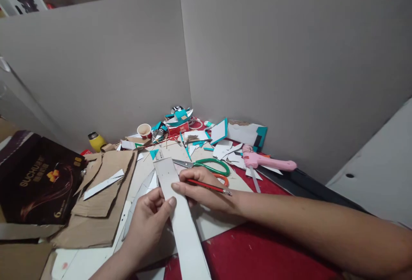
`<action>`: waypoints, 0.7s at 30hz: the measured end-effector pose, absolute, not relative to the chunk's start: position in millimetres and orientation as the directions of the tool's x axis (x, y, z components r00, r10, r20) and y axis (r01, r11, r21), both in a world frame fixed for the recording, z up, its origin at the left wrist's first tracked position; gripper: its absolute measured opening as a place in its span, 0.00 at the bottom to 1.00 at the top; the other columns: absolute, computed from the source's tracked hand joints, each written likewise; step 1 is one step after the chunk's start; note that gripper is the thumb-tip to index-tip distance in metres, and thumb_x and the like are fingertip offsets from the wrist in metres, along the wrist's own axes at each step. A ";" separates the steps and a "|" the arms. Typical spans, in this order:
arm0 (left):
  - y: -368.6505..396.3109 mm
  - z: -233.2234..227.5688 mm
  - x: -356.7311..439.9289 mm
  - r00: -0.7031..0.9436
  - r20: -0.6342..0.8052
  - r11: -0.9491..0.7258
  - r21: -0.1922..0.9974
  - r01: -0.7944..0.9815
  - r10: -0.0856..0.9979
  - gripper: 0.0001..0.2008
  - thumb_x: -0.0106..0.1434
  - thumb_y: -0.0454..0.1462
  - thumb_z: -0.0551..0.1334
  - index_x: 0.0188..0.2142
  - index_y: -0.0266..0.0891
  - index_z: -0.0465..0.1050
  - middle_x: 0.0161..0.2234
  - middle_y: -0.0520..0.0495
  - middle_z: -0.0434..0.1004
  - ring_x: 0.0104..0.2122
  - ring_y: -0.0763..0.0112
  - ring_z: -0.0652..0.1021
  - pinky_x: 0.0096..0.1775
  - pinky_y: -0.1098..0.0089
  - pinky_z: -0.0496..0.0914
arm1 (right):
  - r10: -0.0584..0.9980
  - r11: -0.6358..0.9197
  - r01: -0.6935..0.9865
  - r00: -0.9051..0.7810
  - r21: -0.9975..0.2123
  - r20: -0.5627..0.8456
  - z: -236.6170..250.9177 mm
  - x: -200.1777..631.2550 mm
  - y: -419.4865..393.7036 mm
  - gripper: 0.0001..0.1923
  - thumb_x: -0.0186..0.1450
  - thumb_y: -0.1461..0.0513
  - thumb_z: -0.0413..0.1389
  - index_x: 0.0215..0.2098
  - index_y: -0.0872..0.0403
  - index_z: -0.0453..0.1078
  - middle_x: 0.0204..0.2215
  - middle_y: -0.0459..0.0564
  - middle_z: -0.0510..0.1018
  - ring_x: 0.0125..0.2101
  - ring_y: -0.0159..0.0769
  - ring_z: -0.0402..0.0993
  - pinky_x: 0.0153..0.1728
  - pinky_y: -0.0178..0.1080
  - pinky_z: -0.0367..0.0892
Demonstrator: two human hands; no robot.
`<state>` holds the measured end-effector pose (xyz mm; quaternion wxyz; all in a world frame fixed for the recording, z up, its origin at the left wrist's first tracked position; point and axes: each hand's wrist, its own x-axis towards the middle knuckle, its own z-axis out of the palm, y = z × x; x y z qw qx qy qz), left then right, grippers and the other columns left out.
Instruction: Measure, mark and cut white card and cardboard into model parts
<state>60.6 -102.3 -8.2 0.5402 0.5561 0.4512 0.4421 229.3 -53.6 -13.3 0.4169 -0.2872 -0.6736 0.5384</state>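
Head view: strip [182, 215] between both hands.

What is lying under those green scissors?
The green scissors rest on pale card sheets over the red table. The right hand covers whatever lies below the orange handle.

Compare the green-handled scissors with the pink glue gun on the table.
The green-handled scissors lie just beyond the right hand; the pink glue gun lies farther to the right, away from both hands. The scissors have looped green handles and metal blades pointing left; the glue gun is a solid pink body with its long end pointing right. Both lie flat among paper scraps, untouched.
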 end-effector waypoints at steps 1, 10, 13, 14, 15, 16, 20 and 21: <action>-103.3 -8.2 61.5 0.212 -0.005 -0.003 0.999 0.038 0.977 0.12 0.56 0.44 0.68 0.28 0.37 0.76 0.21 0.53 0.70 0.21 0.78 0.65 0.25 0.77 0.63 | 0.838 0.267 -0.055 -0.480 -0.962 0.260 -13.9 229.7 -52.7 0.15 0.64 0.59 0.56 0.21 0.55 0.65 0.16 0.40 0.66 0.17 0.26 0.62 0.18 0.29 0.57; -100.1 -18.3 53.2 0.126 -0.036 0.024 0.995 0.094 0.991 0.19 0.59 0.50 0.63 0.23 0.38 0.67 0.19 0.57 0.60 0.21 0.78 0.59 0.23 0.77 0.56 | 0.765 0.551 0.009 -0.407 -0.835 0.500 -21.8 231.2 -45.6 0.10 0.63 0.62 0.56 0.24 0.55 0.67 0.22 0.42 0.69 0.23 0.28 0.67 0.25 0.31 0.62; -99.1 -20.5 51.9 0.126 -0.047 0.039 0.997 0.068 0.991 0.19 0.58 0.51 0.64 0.24 0.37 0.68 0.19 0.56 0.61 0.21 0.78 0.60 0.23 0.77 0.56 | 0.679 0.678 0.007 -0.389 -0.735 0.623 -26.7 230.8 -44.4 0.05 0.64 0.64 0.56 0.30 0.56 0.72 0.27 0.45 0.73 0.27 0.30 0.68 0.29 0.31 0.65; -99.1 -20.5 52.3 0.133 -0.045 0.038 0.998 0.059 0.990 0.19 0.58 0.51 0.64 0.24 0.37 0.70 0.19 0.56 0.62 0.21 0.78 0.60 0.23 0.77 0.56 | 0.654 0.704 -0.001 -0.390 -0.710 0.648 -28.0 230.6 -44.4 0.04 0.64 0.65 0.56 0.32 0.56 0.73 0.27 0.45 0.74 0.27 0.29 0.69 0.29 0.31 0.65; -99.1 -20.1 53.0 0.143 -0.042 0.035 0.998 0.051 0.989 0.19 0.57 0.51 0.64 0.26 0.37 0.72 0.19 0.56 0.63 0.21 0.78 0.61 0.23 0.77 0.56 | 0.624 0.732 -0.008 -0.393 -0.681 0.675 -28.9 230.5 -44.5 0.04 0.64 0.66 0.56 0.33 0.56 0.73 0.26 0.45 0.75 0.26 0.29 0.69 0.29 0.30 0.66; -99.3 -19.5 53.7 0.154 -0.039 0.033 0.999 0.043 0.987 0.19 0.57 0.51 0.64 0.27 0.36 0.74 0.20 0.55 0.64 0.21 0.78 0.61 0.24 0.77 0.56 | 0.590 0.764 -0.012 -0.393 -0.645 0.706 -29.6 230.4 -44.6 0.05 0.65 0.66 0.55 0.34 0.56 0.74 0.25 0.45 0.76 0.25 0.28 0.70 0.28 0.30 0.66; -100.0 -16.9 56.0 0.184 -0.061 0.067 0.998 -0.023 0.981 0.18 0.56 0.50 0.66 0.32 0.36 0.78 0.22 0.52 0.70 0.23 0.77 0.65 0.26 0.76 0.61 | 0.372 0.913 -0.001 -0.406 -0.408 0.835 -31.3 232.2 -41.0 0.08 0.66 0.69 0.52 0.39 0.57 0.73 0.27 0.49 0.79 0.25 0.29 0.73 0.28 0.30 0.68; -100.0 -16.6 56.2 0.187 -0.071 0.080 0.996 -0.042 0.980 0.18 0.55 0.50 0.67 0.32 0.36 0.79 0.22 0.52 0.71 0.23 0.76 0.66 0.27 0.76 0.62 | 0.289 0.947 -0.006 -0.412 -0.320 0.864 -31.8 233.0 -39.2 0.09 0.67 0.69 0.50 0.41 0.57 0.72 0.28 0.51 0.80 0.26 0.30 0.74 0.29 0.31 0.68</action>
